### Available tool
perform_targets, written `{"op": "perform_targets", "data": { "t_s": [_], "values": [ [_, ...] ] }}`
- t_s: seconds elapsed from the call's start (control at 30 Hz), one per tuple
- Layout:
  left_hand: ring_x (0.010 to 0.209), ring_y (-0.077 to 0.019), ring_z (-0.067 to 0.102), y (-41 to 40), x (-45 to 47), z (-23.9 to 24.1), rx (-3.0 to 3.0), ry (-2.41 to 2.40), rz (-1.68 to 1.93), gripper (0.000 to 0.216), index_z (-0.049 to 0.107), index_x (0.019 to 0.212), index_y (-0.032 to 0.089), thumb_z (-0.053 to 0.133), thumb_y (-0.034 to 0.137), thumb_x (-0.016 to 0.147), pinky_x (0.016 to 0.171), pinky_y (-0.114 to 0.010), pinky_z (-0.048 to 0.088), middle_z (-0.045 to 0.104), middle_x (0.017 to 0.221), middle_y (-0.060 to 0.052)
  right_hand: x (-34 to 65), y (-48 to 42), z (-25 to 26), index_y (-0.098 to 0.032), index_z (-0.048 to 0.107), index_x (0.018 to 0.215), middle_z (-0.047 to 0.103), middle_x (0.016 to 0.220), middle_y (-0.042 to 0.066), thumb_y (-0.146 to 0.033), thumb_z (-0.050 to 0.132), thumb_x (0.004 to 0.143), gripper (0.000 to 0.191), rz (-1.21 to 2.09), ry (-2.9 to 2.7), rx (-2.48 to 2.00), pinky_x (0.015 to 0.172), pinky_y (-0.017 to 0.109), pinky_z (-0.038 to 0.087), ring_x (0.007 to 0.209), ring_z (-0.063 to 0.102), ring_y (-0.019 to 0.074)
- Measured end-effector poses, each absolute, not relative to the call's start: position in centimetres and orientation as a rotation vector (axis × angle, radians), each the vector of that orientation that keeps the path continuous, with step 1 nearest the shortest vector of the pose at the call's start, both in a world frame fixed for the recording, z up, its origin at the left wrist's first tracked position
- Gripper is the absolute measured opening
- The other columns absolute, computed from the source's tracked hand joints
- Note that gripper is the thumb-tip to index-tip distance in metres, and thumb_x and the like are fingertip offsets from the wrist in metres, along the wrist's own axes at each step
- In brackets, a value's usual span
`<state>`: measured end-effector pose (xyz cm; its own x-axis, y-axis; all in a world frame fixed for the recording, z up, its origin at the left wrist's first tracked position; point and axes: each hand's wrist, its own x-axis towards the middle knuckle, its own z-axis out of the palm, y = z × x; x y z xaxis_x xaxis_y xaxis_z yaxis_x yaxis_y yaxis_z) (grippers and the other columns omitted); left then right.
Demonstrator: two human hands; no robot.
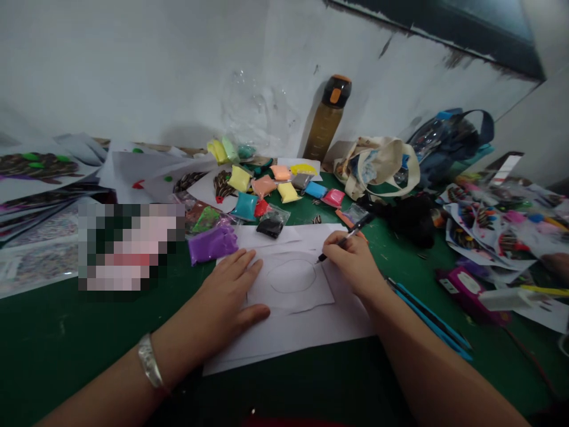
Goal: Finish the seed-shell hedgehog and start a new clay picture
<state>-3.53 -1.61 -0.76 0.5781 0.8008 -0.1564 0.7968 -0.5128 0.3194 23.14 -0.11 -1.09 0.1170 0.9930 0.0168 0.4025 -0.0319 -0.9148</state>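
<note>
My right hand (353, 259) grips a black pen (343, 239), its tip at the right end of a thin oval outline drawn on a small piece of white paper (284, 298). Flat on the left side of that paper lies my left hand (235, 289), fingers spread and thumb out, pressing it down. Larger white sheets (338, 323) lie underneath. Just beyond my left fingers sits a purple clay packet (212, 245). A black packet (271, 225) rests at the upper edge of the sheets.
Several colourful soft packets, among them a teal one (245, 206), spread behind the paper. A brown bottle (326, 121) stands against the wall, with a cream tote bag (384, 163) to its right. Blue tools (429, 317) lie beside my right forearm. Decorated sheets (482, 231) pile up at right.
</note>
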Motion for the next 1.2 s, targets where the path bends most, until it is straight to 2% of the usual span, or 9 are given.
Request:
{"op": "perform_targets", "data": {
  "t_s": [0.13,0.23,0.3,0.4,0.57,0.87,1.2],
  "values": [
    [0.139,-0.0325,0.024,-1.8,-3.5,-0.6,2.459,1.281,0.018,0.072,0.038,0.142,0.016,0.054,0.054,0.082,0.111,-0.051,0.025,0.027,0.152,-0.013,22.0,-1.0,-0.5,-0.019,0.059,0.061,0.054,0.061,-0.002,-0.021,0.059,0.073,0.011,0.875,-1.28,-1.441,0.057,0.025,0.038,0.061,0.05,0.0129],
    [0.139,-0.0322,0.024,-1.8,-3.7,-1.1,2.491,1.28,0.075,0.072,0.039,0.141,0.017,0.056,0.053,0.082,0.111,-0.051,0.025,0.028,0.151,-0.013,20.1,-2.3,-0.1,-0.02,0.066,0.076,0.062,0.071,0.0,-0.025,0.063,0.075,0.006,0.951,-1.374,-1.364,0.063,0.027,0.045,0.068,0.056,0.0146],
    [0.139,-0.0322,0.025,-1.9,-3.8,-1.5,2.509,1.274,0.137,0.072,0.04,0.141,0.017,0.057,0.054,0.081,0.111,-0.05,0.025,0.03,0.151,-0.014,18.9,-3.0,0.0,-0.022,0.068,0.086,0.068,0.084,0.002,-0.026,0.064,0.076,0.011,0.987,-1.515,-1.318,0.071,0.03,0.049,0.077,0.061,0.0168],
    [0.138,-0.0323,0.027,-1.9,-3.9,-1.8,2.51,1.265,0.176,0.071,0.041,0.139,0.018,0.057,0.054,0.081,0.111,-0.05,0.026,0.032,0.15,-0.014,17.6,-3.7,-0.1,-0.024,0.07,0.093,0.07,0.092,0.003,-0.022,0.063,0.077,0.017,0.915,-1.682,-1.323,0.08,0.034,0.05,0.088,0.063,0.0187],
    [0.138,-0.0315,0.027,-2.0,-3.7,-1.3,2.505,1.266,0.149,0.07,0.042,0.139,0.017,0.057,0.053,0.081,0.111,-0.049,0.026,0.033,0.149,-0.014,17.2,-3.9,-0.9,-0.025,0.069,0.101,0.071,0.094,0.001,-0.019,0.059,0.079,0.025,0.8,-1.872,-1.257,0.084,0.032,0.049,0.089,0.064,0.0171],
    [0.138,-0.031,0.028,-2.0,-3.6,-1.3,2.525,1.253,0.172,0.069,0.043,0.138,0.016,0.058,0.052,0.081,0.112,-0.048,0.025,0.035,0.148,-0.014,16.8,-4.2,-1.0,-0.023,0.069,0.088,0.071,0.083,0.001,-0.016,0.053,0.079,0.02,0.623,-1.839,-1.353,0.073,0.029,0.049,0.076,0.064,0.0168],
    [0.138,-0.0317,0.027,-2.0,-3.4,-1.0,2.531,1.26,0.084,0.071,0.041,0.139,0.014,0.056,0.053,0.082,0.111,-0.05,0.025,0.032,0.149,-0.016,16.6,-4.3,-1.2,-0.024,0.069,0.085,0.072,0.083,0.0,-0.016,0.053,0.079,0.019,0.556,-1.944,-1.387,0.08,0.031,0.045,0.079,0.063,0.0176]
  ]
}}
